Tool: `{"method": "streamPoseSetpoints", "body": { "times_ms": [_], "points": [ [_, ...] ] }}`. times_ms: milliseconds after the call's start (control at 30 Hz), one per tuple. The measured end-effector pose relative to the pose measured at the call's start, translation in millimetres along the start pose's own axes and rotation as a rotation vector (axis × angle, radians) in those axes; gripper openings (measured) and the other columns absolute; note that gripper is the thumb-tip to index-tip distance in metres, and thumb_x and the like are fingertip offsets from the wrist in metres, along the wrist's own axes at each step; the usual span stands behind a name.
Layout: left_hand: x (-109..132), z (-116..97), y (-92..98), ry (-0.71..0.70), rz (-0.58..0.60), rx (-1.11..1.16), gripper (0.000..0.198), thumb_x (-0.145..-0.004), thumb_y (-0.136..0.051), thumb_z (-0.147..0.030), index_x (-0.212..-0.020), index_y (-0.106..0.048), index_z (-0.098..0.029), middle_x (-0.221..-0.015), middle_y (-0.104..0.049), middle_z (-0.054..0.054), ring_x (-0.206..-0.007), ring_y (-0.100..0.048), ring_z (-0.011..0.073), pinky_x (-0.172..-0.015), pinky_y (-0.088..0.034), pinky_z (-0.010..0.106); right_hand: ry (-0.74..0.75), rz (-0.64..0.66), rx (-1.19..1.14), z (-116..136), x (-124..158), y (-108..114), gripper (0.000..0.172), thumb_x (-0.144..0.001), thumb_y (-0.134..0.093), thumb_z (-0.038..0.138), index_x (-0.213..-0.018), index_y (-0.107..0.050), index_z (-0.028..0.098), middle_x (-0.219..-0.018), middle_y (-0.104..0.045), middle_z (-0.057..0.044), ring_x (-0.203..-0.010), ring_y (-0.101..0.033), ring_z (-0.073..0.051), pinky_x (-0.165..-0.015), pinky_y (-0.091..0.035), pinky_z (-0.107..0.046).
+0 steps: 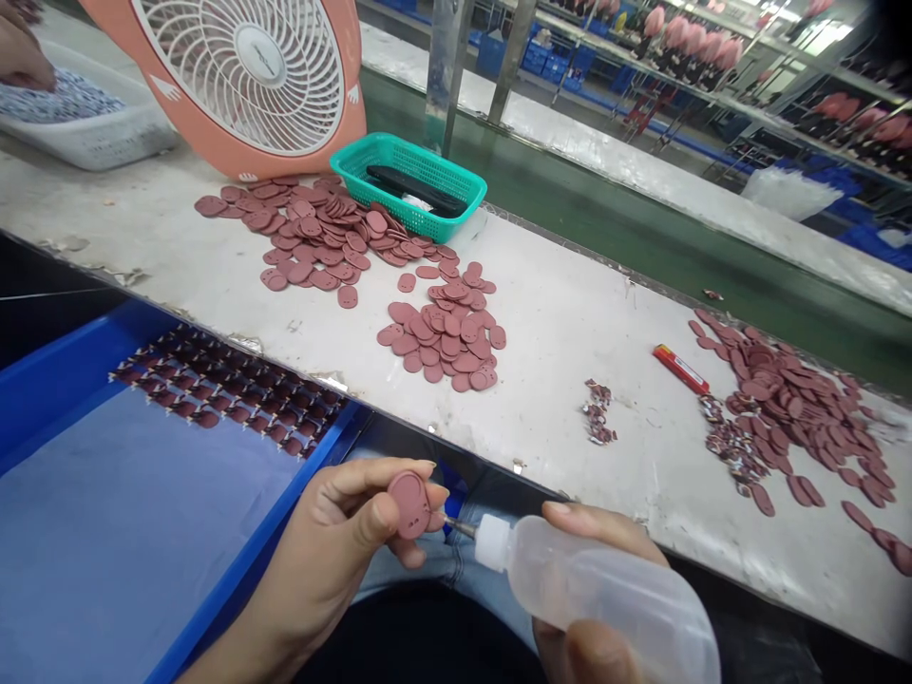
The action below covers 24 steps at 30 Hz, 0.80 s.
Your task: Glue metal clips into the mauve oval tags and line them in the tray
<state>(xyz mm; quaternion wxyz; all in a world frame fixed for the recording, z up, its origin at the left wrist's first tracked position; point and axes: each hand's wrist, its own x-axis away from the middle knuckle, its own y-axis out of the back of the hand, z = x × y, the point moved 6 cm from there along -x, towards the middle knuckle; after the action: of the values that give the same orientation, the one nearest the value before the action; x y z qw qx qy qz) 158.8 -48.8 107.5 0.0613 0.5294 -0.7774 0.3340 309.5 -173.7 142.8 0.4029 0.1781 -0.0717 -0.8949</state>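
Note:
My left hand [334, 541] pinches a small oval reddish-brown pad [409, 503] between thumb and fingers, held over my lap. My right hand [591, 589] grips a translucent squeeze bottle [605, 594] with a white cap and a thin metal needle tip [460, 525] that points at the pad's edge and nearly touches it. Both hands are below the front edge of the white worktable [570, 313].
A blue tray [142, 532] at my left holds rows of pads [228, 389]. Piles of loose pads [442, 332] lie on the table, more at right [790, 399], with a red lighter [680, 369], a teal basket [409, 185], a pink fan [249, 76]. Another person's hand [21, 52] rests over a white basket.

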Motion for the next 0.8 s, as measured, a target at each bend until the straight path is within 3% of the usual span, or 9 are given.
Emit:
{"method": "streamPoseSetpoints", "body": {
  "times_ms": [200, 367, 533, 633, 700, 800],
  "points": [
    [0, 1, -0.9, 0.005, -0.007, -0.003, 0.037, -0.053, -0.095, -0.054, -0.075, -0.086, -0.026, -0.066, -0.079, 0.004, -0.049, -0.067, 0.0157, -0.049, -0.053, 0.022, -0.032, -0.043, -0.098, -3, -2, 1, 0.047, -0.085, -0.067, 0.064, -0.111, -0.066, 0.024, -0.072, -0.063, -0.003, -0.046, -0.055, -0.018, -0.042, -0.046, -0.035],
    [0, 3, -1.3, 0.012, -0.008, 0.009, 0.034, -0.053, -0.097, -0.051, -0.073, -0.085, -0.025, -0.065, -0.078, 0.003, -0.044, -0.062, 0.0121, -0.058, -0.058, 0.025, -0.045, -0.056, -0.059, -15, -1, 8, 0.045, -0.086, -0.066, 0.061, -0.110, -0.067, 0.023, -0.067, -0.063, -0.003, -0.052, -0.062, -0.022, -0.043, -0.046, -0.034],
    [0, 3, -0.9, 0.019, -0.034, 0.006, 0.037, -0.051, -0.097, -0.051, -0.074, -0.085, -0.024, -0.066, -0.078, 0.005, -0.048, -0.063, 0.0142, -0.048, -0.054, 0.022, -0.102, -0.059, -0.105, -28, 4, 10, 0.043, -0.084, -0.068, 0.059, -0.112, -0.068, 0.025, -0.069, -0.065, -0.004, -0.053, -0.062, -0.022, -0.040, -0.044, -0.032],
    [0, 4, 0.8, 0.013, -0.062, 0.012, 0.044, -0.048, -0.097, -0.055, -0.075, -0.084, -0.022, -0.068, -0.078, 0.007, -0.056, -0.068, 0.0185, -0.046, -0.053, 0.021, -0.177, -0.025, -0.289, -37, -1, 5, 0.050, -0.083, -0.067, 0.065, -0.113, -0.068, 0.025, -0.059, -0.058, 0.000, -0.041, -0.051, -0.017, -0.036, -0.041, -0.028],
    [-1, 5, 5.3, 0.010, -0.114, 0.001, 0.048, -0.048, -0.096, -0.057, -0.077, -0.083, -0.021, -0.070, -0.079, 0.007, -0.057, -0.069, 0.0187, -0.048, -0.054, 0.022, -0.271, 0.014, -0.499, -43, -12, -1, 0.060, -0.086, -0.054, 0.074, -0.113, -0.068, 0.023, -0.052, -0.052, 0.002, -0.037, -0.045, -0.014, -0.032, -0.036, -0.025],
    [-7, 6, 13.4, -0.020, -0.185, -0.015, 0.050, -0.048, -0.095, -0.059, -0.078, -0.083, -0.021, -0.072, -0.079, 0.008, -0.058, -0.069, 0.0198, -0.045, -0.051, 0.021, -0.368, 0.055, -0.762, -48, -35, -10, 0.061, -0.094, -0.038, 0.072, -0.120, -0.065, 0.023, -0.060, -0.059, 0.000, -0.044, -0.053, -0.015, -0.037, -0.044, -0.023]
  ]
}}
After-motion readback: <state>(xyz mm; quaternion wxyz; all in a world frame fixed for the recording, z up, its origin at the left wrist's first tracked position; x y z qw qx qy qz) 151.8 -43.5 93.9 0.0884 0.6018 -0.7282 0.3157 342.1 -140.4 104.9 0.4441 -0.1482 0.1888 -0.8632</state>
